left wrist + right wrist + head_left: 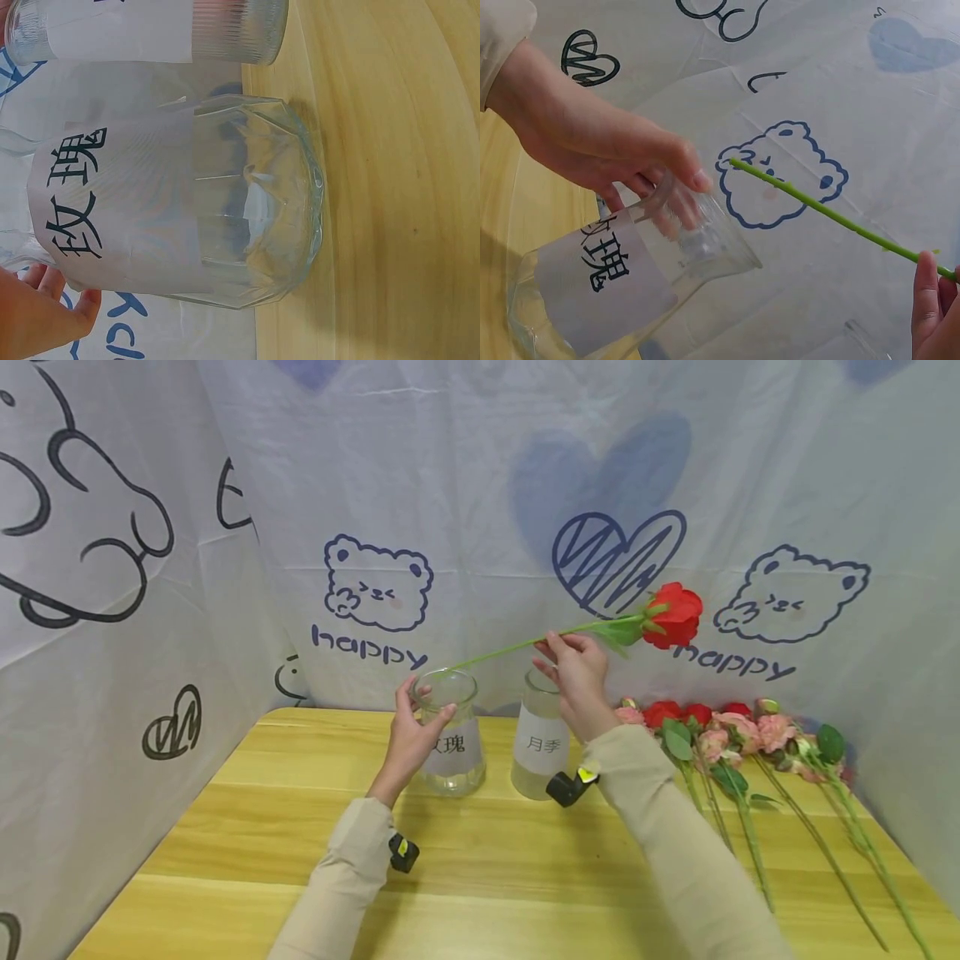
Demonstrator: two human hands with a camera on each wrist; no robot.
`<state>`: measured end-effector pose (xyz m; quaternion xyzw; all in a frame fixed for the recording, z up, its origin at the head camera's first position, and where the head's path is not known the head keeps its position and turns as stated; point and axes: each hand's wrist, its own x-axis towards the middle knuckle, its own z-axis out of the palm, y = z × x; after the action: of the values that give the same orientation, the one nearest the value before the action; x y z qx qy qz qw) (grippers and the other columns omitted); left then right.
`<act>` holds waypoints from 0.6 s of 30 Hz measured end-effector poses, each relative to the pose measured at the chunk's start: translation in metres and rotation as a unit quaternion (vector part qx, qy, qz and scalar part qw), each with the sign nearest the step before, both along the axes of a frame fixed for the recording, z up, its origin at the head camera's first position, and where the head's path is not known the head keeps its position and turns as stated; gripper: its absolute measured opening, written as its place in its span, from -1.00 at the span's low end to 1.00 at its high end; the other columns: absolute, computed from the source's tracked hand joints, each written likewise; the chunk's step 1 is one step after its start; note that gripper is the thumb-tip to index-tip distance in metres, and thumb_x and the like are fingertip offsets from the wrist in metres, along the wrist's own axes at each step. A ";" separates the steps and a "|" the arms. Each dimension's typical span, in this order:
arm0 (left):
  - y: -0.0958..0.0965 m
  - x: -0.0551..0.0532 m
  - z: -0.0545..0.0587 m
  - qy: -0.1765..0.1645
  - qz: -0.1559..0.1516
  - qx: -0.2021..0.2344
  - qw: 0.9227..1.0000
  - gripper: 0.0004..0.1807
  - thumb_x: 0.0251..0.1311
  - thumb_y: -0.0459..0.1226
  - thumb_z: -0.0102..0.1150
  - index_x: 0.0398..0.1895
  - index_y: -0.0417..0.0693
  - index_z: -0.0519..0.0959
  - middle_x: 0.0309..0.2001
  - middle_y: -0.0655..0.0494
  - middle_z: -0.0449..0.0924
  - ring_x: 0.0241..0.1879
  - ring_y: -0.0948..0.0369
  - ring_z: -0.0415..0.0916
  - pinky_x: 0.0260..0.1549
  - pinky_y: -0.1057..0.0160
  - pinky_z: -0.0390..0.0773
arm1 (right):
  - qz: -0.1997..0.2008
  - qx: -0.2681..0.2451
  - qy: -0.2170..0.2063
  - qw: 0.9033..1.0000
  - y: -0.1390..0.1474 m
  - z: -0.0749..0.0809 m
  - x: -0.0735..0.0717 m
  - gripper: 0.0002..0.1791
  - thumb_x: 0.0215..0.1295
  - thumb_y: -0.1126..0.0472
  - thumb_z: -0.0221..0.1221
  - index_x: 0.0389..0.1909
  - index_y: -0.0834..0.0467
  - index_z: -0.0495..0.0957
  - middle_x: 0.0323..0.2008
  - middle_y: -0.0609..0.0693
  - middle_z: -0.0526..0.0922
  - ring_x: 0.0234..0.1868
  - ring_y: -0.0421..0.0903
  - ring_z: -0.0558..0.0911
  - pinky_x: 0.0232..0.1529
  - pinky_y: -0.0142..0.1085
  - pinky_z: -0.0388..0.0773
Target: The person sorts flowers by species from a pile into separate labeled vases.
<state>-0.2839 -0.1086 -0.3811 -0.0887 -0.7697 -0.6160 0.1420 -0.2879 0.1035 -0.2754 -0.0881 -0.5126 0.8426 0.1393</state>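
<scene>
On the table (225, 860), loose flowers (726, 777) seemingly await placing, the left vase (454, 747) and right vase (542, 743) show no stems, the left hand (416, 731) grips the former's neck, and the right hand (582, 679) pinches a red rose (673, 616) by its stem (502, 652), uninserted, near that mouth.

The rose (673, 617) has a full red bloom, green leaves and a thin green stem, slanting in the air with its stem end near the mouth of the clear, faceted glass vase (454, 782), which stands upright on the worktop (487, 877), its white label (120, 202) reading 玫瑰.
</scene>
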 end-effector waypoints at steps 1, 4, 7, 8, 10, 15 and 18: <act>0.000 0.000 0.000 -0.001 -0.001 0.001 1.000 -0.10 0.17 -0.14 0.27 0.46 -0.13 -0.02 0.33 -0.16 0.26 0.32 -0.06 0.16 0.24 -0.01 0.25 | 0.002 -0.002 -0.001 1.000 -0.002 0.001 0.000 -0.92 0.36 0.39 0.11 -0.24 0.22 0.39 -0.14 0.13 0.53 -0.27 -0.15 0.62 -0.19 -0.33 0.63; 0.000 0.000 -0.001 -0.002 -0.002 0.001 1.000 -0.11 0.18 -0.14 0.27 0.46 -0.12 -0.02 0.34 -0.14 0.25 0.33 -0.06 0.15 0.25 -0.01 0.24 | 0.006 -0.002 -0.003 1.000 -0.006 0.002 -0.001 -0.92 0.36 0.39 0.11 -0.24 0.22 0.38 -0.15 0.11 0.52 -0.25 -0.13 0.63 -0.20 -0.34 0.63; -0.001 0.000 0.000 -0.004 -0.003 0.001 1.000 -0.11 0.18 -0.14 0.27 0.46 -0.14 -0.02 0.34 -0.14 0.25 0.33 -0.07 0.15 0.25 -0.01 0.24 | 0.007 0.006 -0.005 1.000 -0.009 0.003 -0.001 -0.92 0.36 0.39 0.11 -0.24 0.23 0.38 -0.19 0.08 0.51 -0.22 -0.10 0.64 -0.22 -0.35 0.64; -0.001 0.000 0.000 -0.006 -0.002 0.001 1.000 -0.11 0.18 -0.14 0.26 0.46 -0.14 -0.02 0.34 -0.14 0.25 0.34 -0.07 0.14 0.26 -0.01 0.24 | 0.007 0.009 -0.006 1.000 -0.010 0.003 -0.001 -0.92 0.36 0.39 0.12 -0.24 0.23 0.39 -0.20 0.08 0.51 -0.21 -0.10 0.65 -0.23 -0.35 0.64; -0.001 0.000 0.000 -0.008 -0.001 0.000 1.000 -0.10 0.18 -0.13 0.27 0.46 -0.13 -0.02 0.34 -0.13 0.25 0.34 -0.06 0.14 0.26 -0.01 0.24 | 0.006 0.019 -0.007 1.000 -0.011 0.003 -0.001 -0.91 0.35 0.38 0.13 -0.25 0.24 0.39 -0.22 0.08 0.51 -0.22 -0.10 0.65 -0.25 -0.35 0.64; -0.001 0.001 0.000 -0.008 0.000 -0.001 1.000 -0.11 0.18 -0.13 0.26 0.47 -0.10 -0.02 0.35 -0.14 0.24 0.34 -0.05 0.14 0.25 -0.01 0.24 | 0.002 0.038 -0.005 0.999 -0.016 0.003 -0.002 -0.89 0.33 0.39 0.16 -0.25 0.26 0.39 -0.27 0.09 0.50 -0.32 -0.15 0.65 -0.31 -0.36 0.65; -0.001 0.001 0.000 -0.009 -0.001 -0.002 1.000 -0.11 0.18 -0.12 0.26 0.47 -0.09 -0.02 0.35 -0.15 0.24 0.34 -0.06 0.14 0.25 -0.02 0.24 | 0.002 0.044 0.000 0.999 -0.019 0.003 -0.002 -0.88 0.31 0.41 0.16 -0.23 0.28 0.39 -0.28 0.09 0.50 -0.35 -0.16 0.65 -0.36 -0.37 0.65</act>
<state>-0.2828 -0.1094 -0.3813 -0.0845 -0.7719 -0.6156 0.1342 -0.2898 0.0841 -0.2719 -0.0813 -0.5496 0.8193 0.1414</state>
